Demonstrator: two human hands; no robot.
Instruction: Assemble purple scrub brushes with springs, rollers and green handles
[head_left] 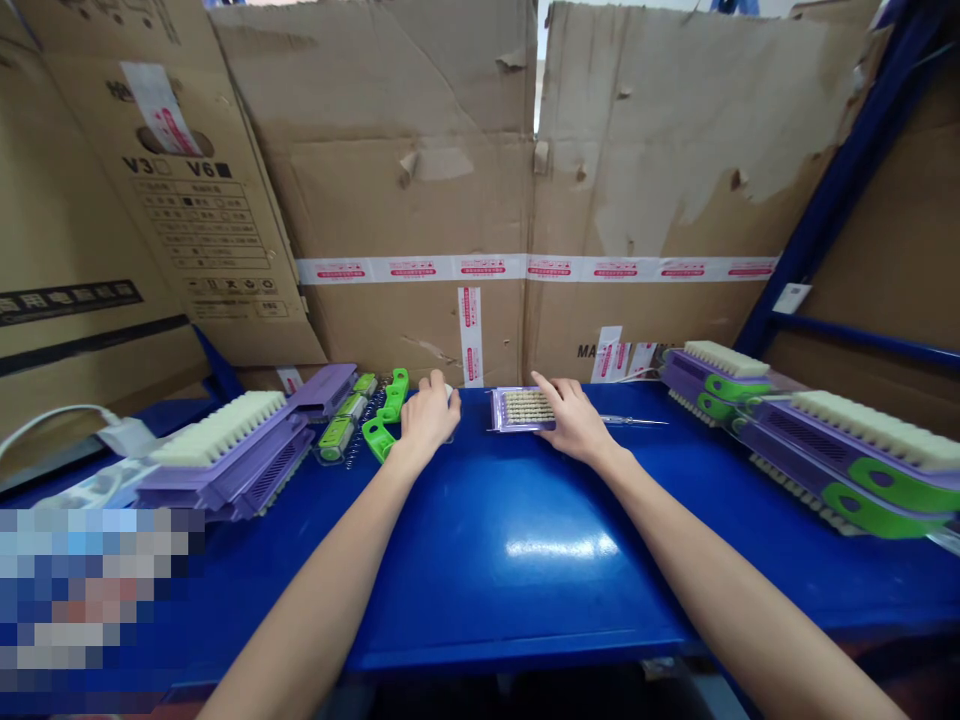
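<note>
purple bristle block is set near the far edge of the blue bench, about midway across, with its cream tufts facing up. its right end is gripped by the right hand: the index finger is laid along the far side and the thumb is pressed against the near side, so that the fingers are narrowed around it. the left hand is held well apart from the block, its fingers curled downward; something pale is partly hidden behind them, and whether it is grasped cannot be told. just beside that hand, green handle pieces are laid out, with small springs and a green-and-clear assembly placed further left. a thin screwdriver-like tool is seen just right of the right hand. purple brushes are stacked at the left, and green-handled brushes are grouped at the right. the bench is backed by taped cardboard panels.
</note>
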